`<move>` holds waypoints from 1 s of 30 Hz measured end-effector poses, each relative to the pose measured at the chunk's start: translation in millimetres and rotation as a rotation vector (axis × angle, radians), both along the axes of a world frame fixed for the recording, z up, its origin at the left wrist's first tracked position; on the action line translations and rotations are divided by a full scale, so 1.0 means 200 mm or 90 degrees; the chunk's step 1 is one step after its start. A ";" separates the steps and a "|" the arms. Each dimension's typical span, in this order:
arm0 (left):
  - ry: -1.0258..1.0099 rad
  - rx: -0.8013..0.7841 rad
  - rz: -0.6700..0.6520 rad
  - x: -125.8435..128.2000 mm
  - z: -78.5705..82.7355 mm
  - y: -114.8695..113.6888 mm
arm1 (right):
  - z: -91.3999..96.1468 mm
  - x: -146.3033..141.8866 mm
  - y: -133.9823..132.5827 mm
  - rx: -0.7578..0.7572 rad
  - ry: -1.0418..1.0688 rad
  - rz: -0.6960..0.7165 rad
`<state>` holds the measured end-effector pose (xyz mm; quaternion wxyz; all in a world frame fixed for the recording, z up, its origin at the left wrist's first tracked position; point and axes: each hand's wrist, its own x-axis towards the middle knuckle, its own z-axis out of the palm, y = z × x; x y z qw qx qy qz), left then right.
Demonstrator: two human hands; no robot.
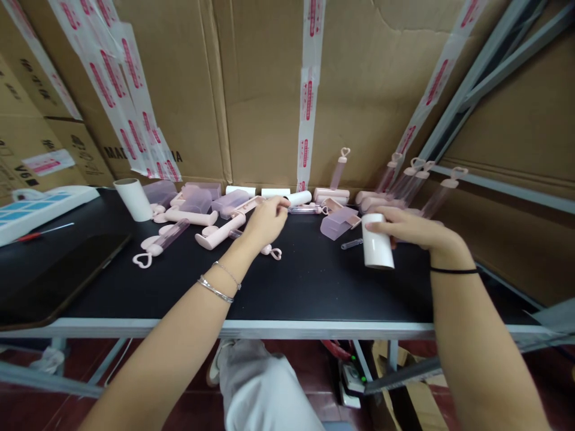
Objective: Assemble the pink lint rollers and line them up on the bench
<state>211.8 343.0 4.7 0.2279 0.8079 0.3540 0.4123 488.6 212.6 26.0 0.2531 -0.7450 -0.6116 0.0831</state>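
Note:
My right hand (399,226) is wrapped round a white cylindrical roll (378,248), which it holds nearly upright over the black table (305,281). My left hand (269,220) reaches to the back of the table, its fingers closed at the near end of another white roll (300,198) that lies slightly tilted. Just right of those fingers lies a clear tube with a heart-shaped end (306,210). A translucent purple cover (338,223) and a small clear stick (351,244) are between my hands. Pink handle parts (221,232) lie left of my left hand.
Another white roll (133,199) stands at the back left. Several heart-topped tubes (438,194) stand at the right, close to the metal frame (476,84). A phone (67,275), a red screwdriver (42,233) and a compartment box (45,209) lie at the left. Cardboard (260,90) walls the back.

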 end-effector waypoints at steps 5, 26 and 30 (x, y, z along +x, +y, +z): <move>-0.026 -0.101 -0.277 0.05 -0.01 -0.11 | -0.06 -0.24 0.15 0.201 0.286 0.151; -0.406 -0.349 -0.158 0.04 0.04 -0.02 | -0.24 -0.21 0.32 0.271 -0.392 0.137; -0.461 -0.374 -0.133 0.01 0.07 -0.03 | -0.26 -0.37 0.36 0.304 -0.360 0.221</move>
